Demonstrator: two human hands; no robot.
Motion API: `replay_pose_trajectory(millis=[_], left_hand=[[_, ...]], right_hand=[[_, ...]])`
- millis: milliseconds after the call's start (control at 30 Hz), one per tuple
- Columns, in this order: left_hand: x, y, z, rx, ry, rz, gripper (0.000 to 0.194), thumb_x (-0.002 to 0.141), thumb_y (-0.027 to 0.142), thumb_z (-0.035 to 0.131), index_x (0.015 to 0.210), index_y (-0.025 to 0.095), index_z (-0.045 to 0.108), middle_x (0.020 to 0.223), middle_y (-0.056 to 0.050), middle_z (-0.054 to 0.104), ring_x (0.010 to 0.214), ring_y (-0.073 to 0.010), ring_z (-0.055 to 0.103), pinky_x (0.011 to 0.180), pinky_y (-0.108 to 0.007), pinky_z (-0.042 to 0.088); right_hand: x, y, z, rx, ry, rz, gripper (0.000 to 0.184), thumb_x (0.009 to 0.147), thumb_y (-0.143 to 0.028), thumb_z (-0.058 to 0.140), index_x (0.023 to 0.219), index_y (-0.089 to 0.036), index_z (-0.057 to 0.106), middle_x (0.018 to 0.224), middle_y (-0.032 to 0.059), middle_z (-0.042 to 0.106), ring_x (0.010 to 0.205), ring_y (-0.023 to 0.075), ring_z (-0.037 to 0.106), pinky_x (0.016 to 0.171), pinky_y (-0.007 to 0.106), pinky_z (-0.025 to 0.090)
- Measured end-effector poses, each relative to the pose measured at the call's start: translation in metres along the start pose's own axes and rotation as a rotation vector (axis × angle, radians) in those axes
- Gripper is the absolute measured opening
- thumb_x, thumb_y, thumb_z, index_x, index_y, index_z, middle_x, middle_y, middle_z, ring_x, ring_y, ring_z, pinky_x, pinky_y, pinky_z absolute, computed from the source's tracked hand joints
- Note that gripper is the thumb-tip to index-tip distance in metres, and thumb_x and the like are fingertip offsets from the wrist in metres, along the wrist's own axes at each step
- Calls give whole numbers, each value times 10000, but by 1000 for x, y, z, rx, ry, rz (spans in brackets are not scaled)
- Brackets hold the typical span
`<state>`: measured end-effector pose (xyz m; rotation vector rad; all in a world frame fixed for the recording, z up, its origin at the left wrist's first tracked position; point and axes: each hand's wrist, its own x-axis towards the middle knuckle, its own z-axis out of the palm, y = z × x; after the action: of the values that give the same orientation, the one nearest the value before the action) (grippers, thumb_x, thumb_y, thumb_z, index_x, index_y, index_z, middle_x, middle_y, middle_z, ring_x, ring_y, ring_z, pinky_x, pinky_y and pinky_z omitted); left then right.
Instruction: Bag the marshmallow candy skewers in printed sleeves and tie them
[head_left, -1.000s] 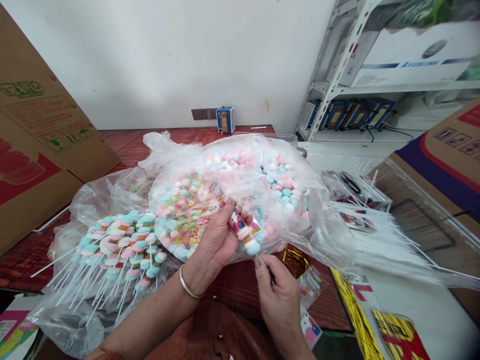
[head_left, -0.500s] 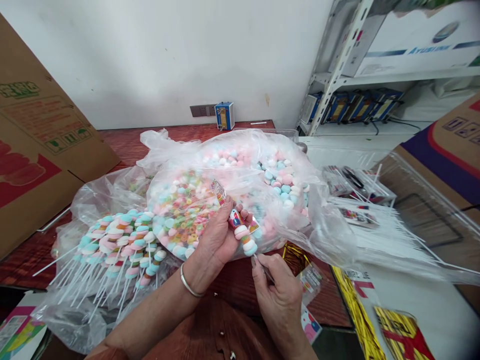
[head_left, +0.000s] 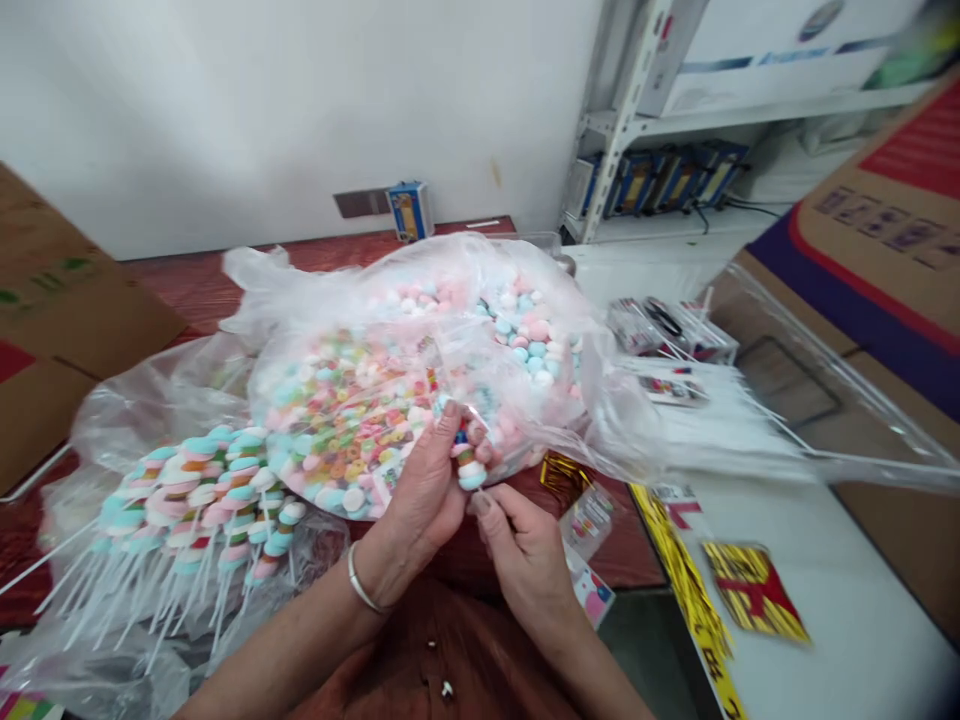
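My left hand (head_left: 433, 475) is closed around the upper part of a candy skewer (head_left: 470, 467), a stick threaded with white, pink, blue and orange sweets and a colourful wrapped piece. Below it, my right hand (head_left: 525, 550) pinches the skewer's thin stick between thumb and fingers, close under the lowest marshmallow. Behind both hands lies a big clear plastic bag (head_left: 420, 265) of pastel marshmallows and gummy rings. To the left, a pile of finished-looking candy skewers (head_left: 202, 490) rests on clear plastic, white sticks toward me.
Cardboard boxes flank the table, one at left (head_left: 67, 310) and one at right (head_left: 862, 240). White sticks (head_left: 705, 420) lie in a bundle on the right. A gold-and-red packet (head_left: 754, 590) is at lower right; a metal shelf (head_left: 619, 150) stands behind.
The view has turned to the right, so most things sit further left. Both hands keep hold of the skewer, and it now stands more upright.
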<state>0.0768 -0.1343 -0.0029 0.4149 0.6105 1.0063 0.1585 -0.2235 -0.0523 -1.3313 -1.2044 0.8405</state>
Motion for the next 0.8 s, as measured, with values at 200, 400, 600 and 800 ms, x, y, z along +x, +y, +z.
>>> replay_pose_trajectory(millis=[200,400,600,800], left_hand=[[0,14,-6,-11,35,13,241,909,342,664,795,144,588,562,75,415,480,-62,461,549,-193,499],[-10,17,-16,-15,30,11,292,997,338,499,808,135,591,579,51,455,507,-70,488,567,-199,511],[-26,22,-20,-49,32,27,239,966,338,566,844,137,608,599,53,445,509,-71,478,565,-204,516],[-29,16,-18,-144,143,115,223,957,314,584,816,141,589,656,26,508,551,-77,511,626,-232,545]], right_hand=[[-67,33,-55,-1009,237,-119,291,1031,-374,448,1049,-184,667,852,65,686,766,197,625,679,306,429],[-83,76,-35,-1261,-22,-160,291,932,-142,557,1203,-156,663,1231,108,706,1067,298,581,840,427,392],[-38,50,-7,-916,-130,-144,301,950,-144,524,1211,-181,670,1227,100,711,1147,293,590,897,430,417],[-41,-5,0,61,-69,109,348,1024,-450,423,1163,-216,640,928,48,729,806,171,671,730,277,510]])
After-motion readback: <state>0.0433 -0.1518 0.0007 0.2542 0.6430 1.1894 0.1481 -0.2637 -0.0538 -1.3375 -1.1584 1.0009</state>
